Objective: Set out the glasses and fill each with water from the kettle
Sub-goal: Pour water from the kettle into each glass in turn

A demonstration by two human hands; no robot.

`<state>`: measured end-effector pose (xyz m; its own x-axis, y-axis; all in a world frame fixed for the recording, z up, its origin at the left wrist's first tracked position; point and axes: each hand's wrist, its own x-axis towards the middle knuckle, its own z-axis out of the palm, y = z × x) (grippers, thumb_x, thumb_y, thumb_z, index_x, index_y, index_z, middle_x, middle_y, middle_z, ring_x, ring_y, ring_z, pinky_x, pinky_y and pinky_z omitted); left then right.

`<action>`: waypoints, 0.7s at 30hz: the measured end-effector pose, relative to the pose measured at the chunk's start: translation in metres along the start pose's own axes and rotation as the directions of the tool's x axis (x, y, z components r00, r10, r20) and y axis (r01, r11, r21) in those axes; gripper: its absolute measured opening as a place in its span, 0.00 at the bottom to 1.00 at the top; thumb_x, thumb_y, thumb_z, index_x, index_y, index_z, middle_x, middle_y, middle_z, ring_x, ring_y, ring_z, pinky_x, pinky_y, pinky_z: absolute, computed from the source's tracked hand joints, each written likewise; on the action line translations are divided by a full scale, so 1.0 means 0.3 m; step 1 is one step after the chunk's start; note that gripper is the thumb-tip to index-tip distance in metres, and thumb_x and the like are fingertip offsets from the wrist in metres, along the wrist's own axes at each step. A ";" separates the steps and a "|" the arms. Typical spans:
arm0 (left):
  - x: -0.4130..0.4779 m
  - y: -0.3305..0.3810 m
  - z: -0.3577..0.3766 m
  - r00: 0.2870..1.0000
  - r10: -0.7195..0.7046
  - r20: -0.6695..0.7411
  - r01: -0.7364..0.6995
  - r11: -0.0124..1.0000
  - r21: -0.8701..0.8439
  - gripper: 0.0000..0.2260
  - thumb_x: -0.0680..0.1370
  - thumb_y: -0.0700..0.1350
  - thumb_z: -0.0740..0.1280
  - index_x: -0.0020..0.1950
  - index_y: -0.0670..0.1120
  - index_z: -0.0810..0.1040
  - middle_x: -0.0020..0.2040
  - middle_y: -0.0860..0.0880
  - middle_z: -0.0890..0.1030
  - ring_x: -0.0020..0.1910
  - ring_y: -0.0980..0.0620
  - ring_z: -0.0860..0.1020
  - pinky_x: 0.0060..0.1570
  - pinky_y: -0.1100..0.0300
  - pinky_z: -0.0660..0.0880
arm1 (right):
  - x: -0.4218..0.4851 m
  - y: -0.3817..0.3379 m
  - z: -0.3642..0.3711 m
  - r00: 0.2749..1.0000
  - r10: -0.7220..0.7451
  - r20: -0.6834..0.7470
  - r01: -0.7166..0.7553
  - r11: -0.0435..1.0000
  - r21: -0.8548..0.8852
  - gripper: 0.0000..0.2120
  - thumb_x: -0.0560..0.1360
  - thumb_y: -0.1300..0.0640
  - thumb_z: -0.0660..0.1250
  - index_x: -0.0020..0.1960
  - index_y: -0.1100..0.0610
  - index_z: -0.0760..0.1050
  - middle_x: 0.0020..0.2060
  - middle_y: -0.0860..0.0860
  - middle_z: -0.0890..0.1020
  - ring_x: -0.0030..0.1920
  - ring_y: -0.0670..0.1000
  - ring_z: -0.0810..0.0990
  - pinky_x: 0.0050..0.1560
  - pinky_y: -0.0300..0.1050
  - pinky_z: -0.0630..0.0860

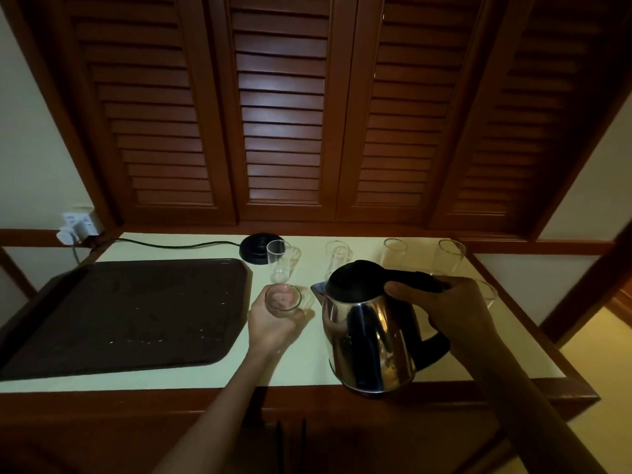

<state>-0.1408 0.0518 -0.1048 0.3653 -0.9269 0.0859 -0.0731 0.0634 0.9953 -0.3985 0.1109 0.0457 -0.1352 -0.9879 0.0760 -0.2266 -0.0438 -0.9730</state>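
Glass half hidden behind right hand; kettle handle mostly covered.

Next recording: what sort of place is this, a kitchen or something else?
Probably a hotel-room refreshment counter, not a kitchen: an electric kettle and its corded base, matching glasses beside a serving tray, and louvred wooden doors behind.
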 end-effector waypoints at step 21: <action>-0.158 0.098 -0.125 0.975 0.109 0.195 -0.137 0.981 0.136 0.26 0.55 0.58 0.81 0.50 0.55 0.82 0.45 0.65 0.86 0.44 0.66 0.85 0.41 0.77 0.76 | 0.014 -0.078 0.085 0.985 -0.099 0.144 0.151 0.897 -0.416 0.32 0.46 0.24 0.72 0.33 0.51 0.84 0.27 0.44 0.86 0.32 0.47 0.86 0.35 0.38 0.75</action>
<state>-0.1254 0.1116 -0.0778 0.1673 -0.9686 0.1839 -0.2477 0.1392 0.9588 -0.3692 0.1040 0.0633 0.0286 -0.9898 0.1394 -0.6248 -0.1265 -0.7705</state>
